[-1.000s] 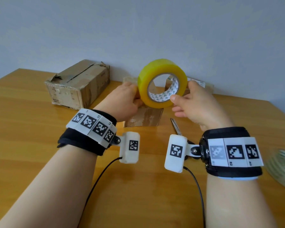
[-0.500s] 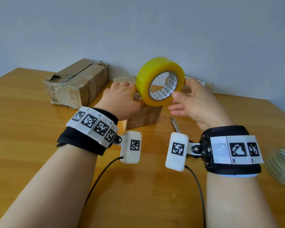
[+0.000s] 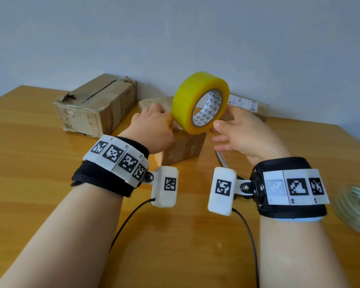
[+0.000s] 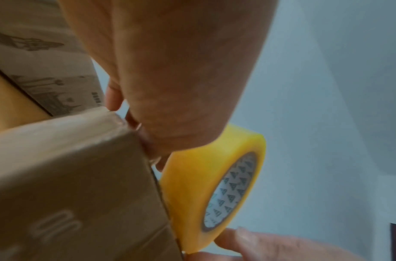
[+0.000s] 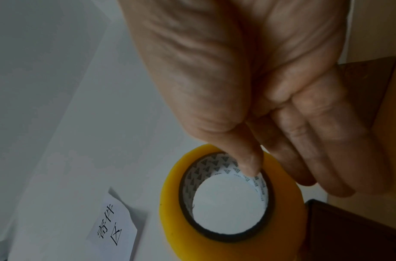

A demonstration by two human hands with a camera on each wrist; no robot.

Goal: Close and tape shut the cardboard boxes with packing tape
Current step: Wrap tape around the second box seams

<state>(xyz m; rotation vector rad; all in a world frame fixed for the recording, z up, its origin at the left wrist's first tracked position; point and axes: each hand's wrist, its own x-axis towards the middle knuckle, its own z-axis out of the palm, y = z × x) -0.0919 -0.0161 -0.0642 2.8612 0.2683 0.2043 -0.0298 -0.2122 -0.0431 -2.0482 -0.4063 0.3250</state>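
A yellow packing tape roll (image 3: 200,102) (image 4: 210,176) (image 5: 281,220) is held upright just above a small cardboard box (image 3: 183,150) (image 4: 69,176) in the middle of the table. My right hand (image 3: 224,119) (image 5: 279,176) grips the roll, thumb inside the core and fingers on the outside. My left hand (image 3: 154,123) (image 4: 181,70) lies over the box's top, its curled fingertips pinching at the tape's loose end where the roll meets the box edge. The fingertips themselves are hidden in the head view.
A larger worn cardboard box (image 3: 98,104) (image 4: 36,53) stands at the back left. A parcel with a white label (image 3: 243,102) lies by the wall. Scissors (image 3: 221,159) lie under my right hand. Another tape roll (image 3: 357,213) sits at the right edge.
The roll has risen a little and tilted. My left hand has slid from the roll's side down onto the small box. The box's front face now shows below the hands.
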